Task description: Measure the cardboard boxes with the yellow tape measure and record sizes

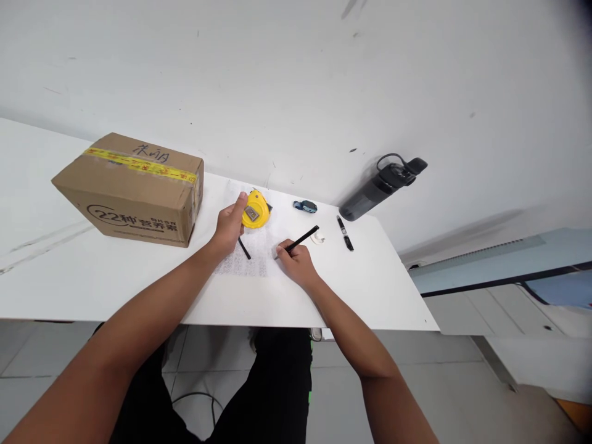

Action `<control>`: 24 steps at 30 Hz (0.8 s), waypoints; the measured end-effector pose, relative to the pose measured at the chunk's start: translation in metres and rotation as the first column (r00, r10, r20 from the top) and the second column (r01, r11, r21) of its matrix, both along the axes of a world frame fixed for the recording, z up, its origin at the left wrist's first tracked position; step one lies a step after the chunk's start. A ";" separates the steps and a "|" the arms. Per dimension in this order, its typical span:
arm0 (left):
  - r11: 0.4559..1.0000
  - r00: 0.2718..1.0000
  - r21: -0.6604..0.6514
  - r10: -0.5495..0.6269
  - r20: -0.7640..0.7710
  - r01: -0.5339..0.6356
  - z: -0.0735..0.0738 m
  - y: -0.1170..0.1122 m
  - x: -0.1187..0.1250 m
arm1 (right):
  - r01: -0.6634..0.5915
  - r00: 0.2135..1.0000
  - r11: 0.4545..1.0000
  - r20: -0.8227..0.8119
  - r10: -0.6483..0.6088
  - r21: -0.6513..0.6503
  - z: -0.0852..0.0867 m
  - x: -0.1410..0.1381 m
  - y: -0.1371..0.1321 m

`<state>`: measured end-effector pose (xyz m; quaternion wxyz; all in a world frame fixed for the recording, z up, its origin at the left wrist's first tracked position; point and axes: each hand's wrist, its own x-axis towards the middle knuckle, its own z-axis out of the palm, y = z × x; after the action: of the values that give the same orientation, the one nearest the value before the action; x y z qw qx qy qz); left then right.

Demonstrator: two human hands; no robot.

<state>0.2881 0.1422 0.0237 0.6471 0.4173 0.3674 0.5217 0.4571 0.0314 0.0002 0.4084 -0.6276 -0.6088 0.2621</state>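
Note:
My left hand (228, 226) is closed around a yellow tape measure (256, 209), its thumb along the side of the case. Below that hand a short black strip (244, 248) sticks out, perhaps the tape measure's strap. In my right hand (298, 264) is a black pen (303, 238), slanting with its lower end down toward the table. Both hands are over or beside a thin pale sheet (235, 266) with a fine grey pattern, lying flat on the white table (259, 302). Whether the pen tip touches the surface I cannot tell.
A taped cardboard box (139, 191) stands on the left. Toward the wall are a small dark-blue object (304, 206) and a dark water bottle (377, 191). A black marker (345, 233) and a small whitish ring-like piece (317, 238) lie right of my right hand.

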 end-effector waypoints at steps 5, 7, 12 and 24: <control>1.000 1.000 0.010 -0.006 0.005 0.006 -0.002 0.002 0.000 | 0.022 0.998 1.000 -0.057 -0.021 0.017 -0.002 0.001 0.001; 1.000 1.000 -0.006 -0.001 0.003 0.001 -0.002 0.002 0.000 | 0.068 0.993 0.997 -0.095 -0.064 0.041 -0.003 0.001 0.001; 1.000 1.000 -0.020 0.004 0.011 -0.004 0.000 0.002 0.001 | 0.083 0.987 0.994 -0.145 -0.073 0.070 -0.006 -0.002 0.004; 1.000 1.000 0.010 0.011 -0.019 -0.011 -0.003 0.002 0.000 | 0.141 0.990 0.984 -0.046 -0.137 0.106 -0.009 0.001 0.005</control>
<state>0.2886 0.1443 0.0205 0.6386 0.4233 0.3733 0.5232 0.4578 0.0367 -0.0085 0.4711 -0.6400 -0.5689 0.2116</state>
